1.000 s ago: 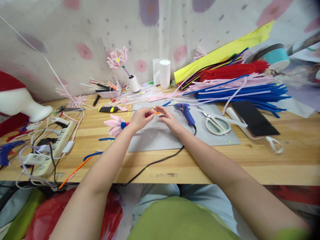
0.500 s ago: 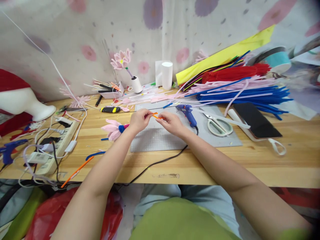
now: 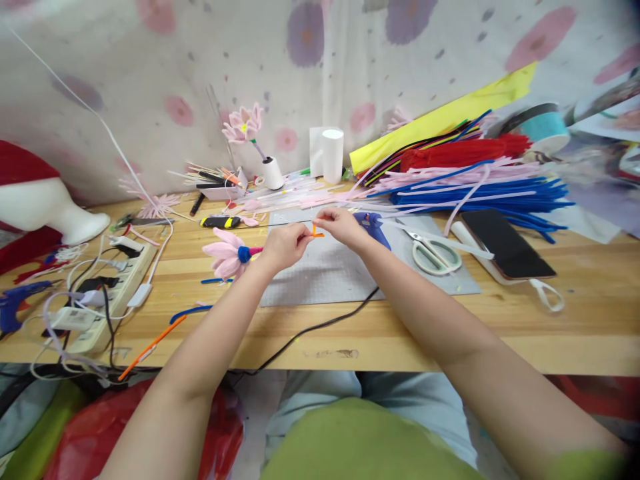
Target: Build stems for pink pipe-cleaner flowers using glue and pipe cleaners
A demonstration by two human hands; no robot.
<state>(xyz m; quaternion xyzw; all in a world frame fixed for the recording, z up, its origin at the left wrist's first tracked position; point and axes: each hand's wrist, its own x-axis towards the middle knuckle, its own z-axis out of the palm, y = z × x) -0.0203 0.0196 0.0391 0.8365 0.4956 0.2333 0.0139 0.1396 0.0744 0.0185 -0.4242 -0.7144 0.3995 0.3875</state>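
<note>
Over the grey cutting mat point(image 3: 320, 287), both hands pinch a short orange pipe cleaner point(image 3: 318, 234), which is bent at an angle between them. My left hand point(image 3: 287, 247) is closed on one end. My right hand point(image 3: 340, 227), a little higher, has its fingertips on the upper end. Left of my left hand lies a pink pipe-cleaner flower point(image 3: 227, 253) with a blue band, its stem partly hidden by the hand. A blue glue gun point(image 3: 373, 229) rests on the mat behind my right wrist, beside white-handled scissors point(image 3: 435, 255).
Bundled pipe cleaners point(image 3: 475, 193) in blue, pink and red lie at the back right, near a phone point(image 3: 507, 243). A power strip point(image 3: 117, 293) with tangled cables is at left. One black cord point(image 3: 310, 328) crosses the table front. A finished flower point(image 3: 243, 125) stands behind.
My right hand has risen slightly and turned, bending the orange pipe cleaner upward. My left hand has shifted a little right and rolled over. The view has moved slightly.
</note>
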